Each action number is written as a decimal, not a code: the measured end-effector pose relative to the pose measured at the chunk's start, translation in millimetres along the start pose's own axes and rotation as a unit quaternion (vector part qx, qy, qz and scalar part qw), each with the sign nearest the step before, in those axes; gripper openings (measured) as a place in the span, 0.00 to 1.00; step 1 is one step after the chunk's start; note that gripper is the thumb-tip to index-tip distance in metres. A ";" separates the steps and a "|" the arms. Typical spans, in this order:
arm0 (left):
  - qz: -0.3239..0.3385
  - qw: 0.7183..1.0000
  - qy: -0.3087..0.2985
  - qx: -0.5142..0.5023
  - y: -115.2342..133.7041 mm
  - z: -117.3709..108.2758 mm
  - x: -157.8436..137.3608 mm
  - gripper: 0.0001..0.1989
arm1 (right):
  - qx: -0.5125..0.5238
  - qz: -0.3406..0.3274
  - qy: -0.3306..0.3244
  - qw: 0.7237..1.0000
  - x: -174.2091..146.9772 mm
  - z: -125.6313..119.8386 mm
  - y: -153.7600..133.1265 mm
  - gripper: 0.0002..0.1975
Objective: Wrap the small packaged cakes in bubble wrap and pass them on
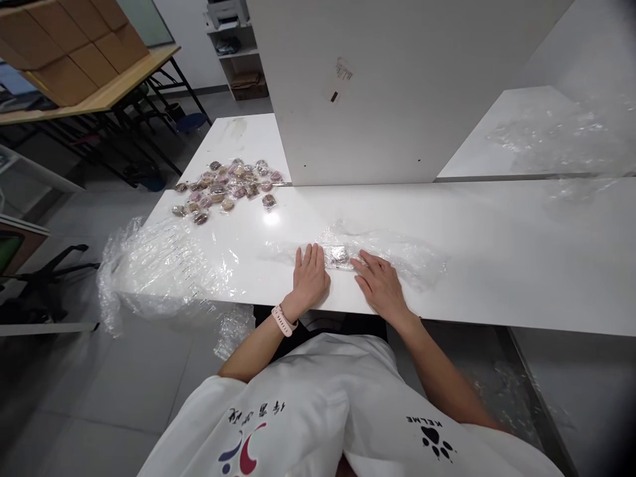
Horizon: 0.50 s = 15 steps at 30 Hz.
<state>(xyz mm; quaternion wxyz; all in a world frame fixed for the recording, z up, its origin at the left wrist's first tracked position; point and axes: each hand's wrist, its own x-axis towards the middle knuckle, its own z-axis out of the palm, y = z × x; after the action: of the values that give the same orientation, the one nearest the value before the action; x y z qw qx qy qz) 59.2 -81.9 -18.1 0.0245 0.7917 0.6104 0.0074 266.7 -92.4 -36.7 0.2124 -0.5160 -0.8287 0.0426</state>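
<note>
A strip of clear plastic wrap [397, 248] lies crosswise on the white table in front of me. Inside it, a small brownish piece [339, 254] shows blurrily through the film; its kind I cannot make out. My left hand [311, 275], with a pink band on its wrist, rests flat on the wrap just left of that piece, fingers stretched out. To the right of it, my right hand [380, 281] presses on the film with its fingers spread, fingertips close to the piece.
Several small round individually wrapped pieces [227, 189] lie in a pile at the back left. A large heap of clear bubble wrap [163, 265] hangs over the left front edge. A tall white panel [368, 93] rises behind the table. More film [571, 142] lies back right.
</note>
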 end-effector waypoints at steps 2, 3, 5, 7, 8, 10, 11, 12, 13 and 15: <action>-0.039 0.999 0.000 -0.020 -5.8 1.8 13.2 0.30 | 0.005 0.017 0.001 1.000 -0.1 1.5 -0.7 0.22; -0.055 0.998 0.005 -0.029 -8.1 2.1 19.4 0.29 | 0.009 0.021 0.001 1.000 0.8 1.3 -0.5 0.21; -0.082 0.995 0.021 -0.051 -10.3 1.5 28.9 0.28 | 0.024 0.026 0.003 0.999 2.7 0.5 1.0 0.21; -0.103 0.989 0.045 -0.100 -8.8 -1.7 32.0 0.27 | 0.040 0.028 0.006 0.999 3.5 0.5 3.2 0.21; -0.116 0.981 0.062 -0.141 -6.8 -4.9 30.5 0.26 | 0.045 0.028 0.006 0.999 3.3 0.8 4.2 0.22; -0.154 0.947 0.116 -0.256 -1.0 -15.0 20.9 0.24 | 0.051 0.028 0.007 0.998 2.2 1.7 5.5 0.22; -0.179 0.914 0.152 -0.330 2.4 -21.5 13.1 0.23 | 0.051 0.028 0.007 0.998 1.6 2.0 5.6 0.22; -0.212 0.866 0.187 -0.413 5.9 -28.2 3.9 0.22 | 0.050 0.029 0.007 0.998 1.3 2.2 5.4 0.22; -0.247 0.801 0.207 -0.504 9.2 -34.8 -5.9 0.21 | 0.047 0.030 0.007 0.998 1.4 2.2 4.8 0.22; -0.326 0.629 0.171 -0.684 13.7 -45.4 -23.5 0.17 | 0.032 0.036 0.002 0.999 3.6 1.4 2.5 0.22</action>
<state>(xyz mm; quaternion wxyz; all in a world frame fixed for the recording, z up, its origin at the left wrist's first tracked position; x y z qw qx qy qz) 64.6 -106.8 28.3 0.4552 0.2813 0.6413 0.5499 266.9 -87.9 -37.5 0.2284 -0.5385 -0.8076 0.0753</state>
